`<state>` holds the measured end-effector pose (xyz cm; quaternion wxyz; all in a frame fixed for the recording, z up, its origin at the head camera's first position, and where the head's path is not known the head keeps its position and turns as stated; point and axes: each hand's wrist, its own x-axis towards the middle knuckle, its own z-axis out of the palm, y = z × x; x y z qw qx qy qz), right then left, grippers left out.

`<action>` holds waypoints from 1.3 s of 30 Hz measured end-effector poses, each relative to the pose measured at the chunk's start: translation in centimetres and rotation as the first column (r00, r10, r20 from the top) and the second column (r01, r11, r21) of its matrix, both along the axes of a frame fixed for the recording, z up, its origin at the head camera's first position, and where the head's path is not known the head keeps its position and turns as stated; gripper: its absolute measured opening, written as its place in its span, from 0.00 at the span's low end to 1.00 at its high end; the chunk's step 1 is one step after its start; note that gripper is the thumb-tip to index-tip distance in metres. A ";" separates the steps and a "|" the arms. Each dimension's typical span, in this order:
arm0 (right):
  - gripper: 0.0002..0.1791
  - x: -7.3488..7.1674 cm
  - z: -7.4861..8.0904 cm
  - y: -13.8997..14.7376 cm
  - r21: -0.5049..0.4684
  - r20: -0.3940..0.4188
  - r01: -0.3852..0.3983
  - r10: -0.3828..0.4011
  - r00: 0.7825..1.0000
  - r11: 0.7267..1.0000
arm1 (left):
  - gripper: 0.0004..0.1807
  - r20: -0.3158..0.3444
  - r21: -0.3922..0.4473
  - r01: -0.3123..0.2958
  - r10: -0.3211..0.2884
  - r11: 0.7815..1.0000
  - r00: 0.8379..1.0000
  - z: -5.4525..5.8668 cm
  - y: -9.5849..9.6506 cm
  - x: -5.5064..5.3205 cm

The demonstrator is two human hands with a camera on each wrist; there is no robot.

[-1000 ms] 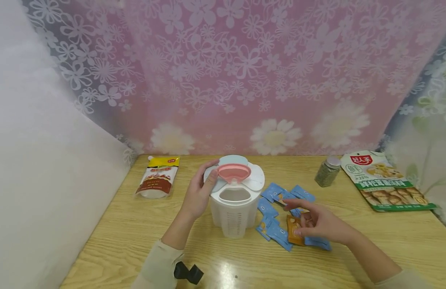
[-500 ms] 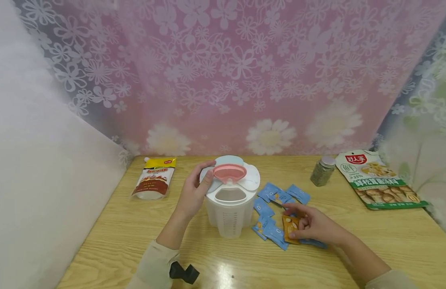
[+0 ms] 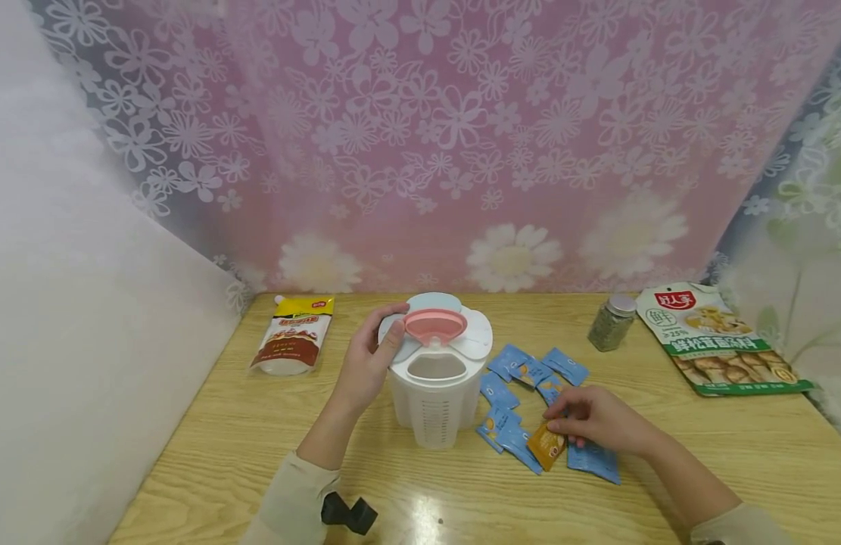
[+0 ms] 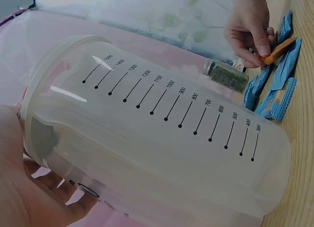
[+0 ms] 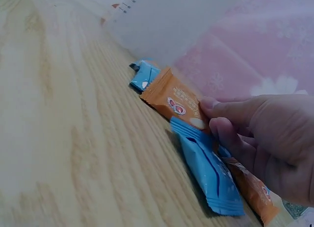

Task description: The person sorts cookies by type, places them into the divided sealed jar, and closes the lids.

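A clear plastic container [image 3: 434, 412] with measuring marks and a white lid with a pink insert [image 3: 435, 325] stands upright on the table. My left hand [image 3: 365, 371] holds its left side near the rim, thumb over the lid edge; part of the hand [image 4: 29, 183] shows in the left wrist view. To the right, my right hand [image 3: 600, 420] pinches a small orange snack packet [image 5: 171, 99] by one end between thumb and fingers. Several blue packets [image 3: 499, 390] lie around it, one blue packet [image 3: 593, 460] just below the hand. Another orange packet [image 5: 255, 192] appears under the right hand.
Towards the back left lies a yellow, white and brown pouch [image 3: 294, 337]. A small glass jar of dried herbs [image 3: 612, 323] stands at the back right, beside a large green and white mushroom seasoning bag [image 3: 723, 341]. A floral curtain [image 3: 461, 151] hangs behind the wooden table [image 3: 270, 439].
My right hand has gripped the orange packet by its upper end and turned it, its free end now pointing down-left. The blue packet below the hand shows more. The left hand stays on the container.
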<state>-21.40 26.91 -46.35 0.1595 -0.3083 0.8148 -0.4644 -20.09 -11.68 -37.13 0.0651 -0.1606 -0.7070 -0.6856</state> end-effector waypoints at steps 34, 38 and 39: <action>0.22 0.6 7.6 -1.3 -0.554 0.020 -0.104 0.138 0.990 0.826 | 0.19 -0.014 0.035 0.018 -0.018 0.999 1.000 -0.2 0.2 -0.1; 0.26 0.7 9.3 -2.5 -0.624 -0.063 -0.169 0.167 0.984 0.763 | 0.19 -0.010 0.029 0.011 -0.011 1.000 1.000 -0.1 0.2 -0.1; 0.26 0.7 9.7 -2.8 -0.638 -0.071 -0.175 0.169 0.983 0.750 | 0.19 -0.009 0.029 0.010 -0.010 1.000 1.000 -0.1 0.2 -0.1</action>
